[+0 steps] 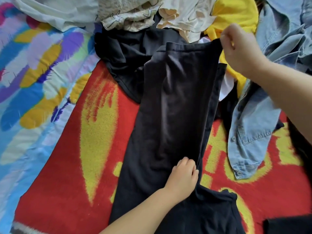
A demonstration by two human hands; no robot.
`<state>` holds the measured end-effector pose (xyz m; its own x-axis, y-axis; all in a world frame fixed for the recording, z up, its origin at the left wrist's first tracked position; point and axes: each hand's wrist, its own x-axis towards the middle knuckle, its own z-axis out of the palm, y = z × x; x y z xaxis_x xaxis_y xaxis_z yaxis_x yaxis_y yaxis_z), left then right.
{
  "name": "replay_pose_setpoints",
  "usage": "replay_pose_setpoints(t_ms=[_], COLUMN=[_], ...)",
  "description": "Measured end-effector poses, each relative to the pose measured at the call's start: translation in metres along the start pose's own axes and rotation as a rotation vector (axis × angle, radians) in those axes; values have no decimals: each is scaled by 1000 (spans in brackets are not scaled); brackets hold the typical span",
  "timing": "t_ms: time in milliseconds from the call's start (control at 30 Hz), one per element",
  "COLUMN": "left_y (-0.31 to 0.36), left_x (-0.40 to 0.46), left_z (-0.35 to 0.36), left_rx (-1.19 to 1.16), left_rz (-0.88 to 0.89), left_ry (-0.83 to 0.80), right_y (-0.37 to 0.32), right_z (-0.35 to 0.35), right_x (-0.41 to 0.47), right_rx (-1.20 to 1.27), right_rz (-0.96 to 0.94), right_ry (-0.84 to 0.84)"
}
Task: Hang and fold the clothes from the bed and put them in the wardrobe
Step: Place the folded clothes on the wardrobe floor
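On the red and yellow blanket (67,149), the black trousers (170,107) lie lengthwise. The right hand (239,46) pinches their far right corner, lifted. The left hand (183,174) grips the right edge nearer. Far: a clothes pile (152,12); right: a denim shirt (249,129).

We see black trousers (170,107) of soft, matt knit cloth with a faint sheen along the folds. The red and yellow blanket (70,149) looks fuzzy and rough. The denim shirt (249,129) is a coarser weave with glossy buttons; the bedsheet (33,68) is smooth printed cotton.
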<state>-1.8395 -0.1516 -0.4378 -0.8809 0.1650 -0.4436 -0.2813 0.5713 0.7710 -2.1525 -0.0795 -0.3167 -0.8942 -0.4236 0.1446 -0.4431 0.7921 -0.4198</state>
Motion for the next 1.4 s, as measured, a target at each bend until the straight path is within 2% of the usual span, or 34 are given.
replay_pose_setpoints(t_ms=[133,267,333,400,500,600,667,733,800,867,933,1000,1100,1167,1233,1300,1367,1400], left_y=[4,8,8,5,-7,-26,-39,-48,-53,-57,-60,-58,-48,-41,-38,-36,-36,-38], left_x=[1,10,16,18,10,-13,-30,-49,-70,-89,-99,-94,-72,-63,-62,-66,-75,-82], left_z=[5,13,16,16,10,2,1,8,22,39,56,68,77,78,73,58,34,20], left_rx=[98,145,186,239,202,141,227,430,653,769,811,823,844,866,825,619,223,39], left_rz=[47,57,9,-4,69,111,111,125,134,144,153,125,65,39,30,36,-22,-82], left_ry=[25,47,-6,-126,-272,-314,-301,-280,-230,-176,-185,-192,-162,-204,-279,-319,-233,-143], right_y=[34,45,36,27,17,14,11,9,11,18,25,28,24,16,2,-25,-62,-80], right_z=[7,29,43,54,62,71,79,85,85,77,67,65,70,68,60,50,46,50], right_x=[-8,-11,-20,-38,-80,-146,-204,-268,-330,-381,-417,-443,-462,-463,-459,-452,-444,-440], right_rx=[-172,-70,34,70,32,52,146,227,152,64,107,150,157,249,370,492,560,574], right_rz=[261,544,567,510,420,345,407,517,579,663,859,1026,1037,974,897,790,650,579], right_ry=[-82,-152,-104,-104,-110,-95,-164,-319,-431,-407,-326,-331,-468,-428,-285,-153,-175,-266])
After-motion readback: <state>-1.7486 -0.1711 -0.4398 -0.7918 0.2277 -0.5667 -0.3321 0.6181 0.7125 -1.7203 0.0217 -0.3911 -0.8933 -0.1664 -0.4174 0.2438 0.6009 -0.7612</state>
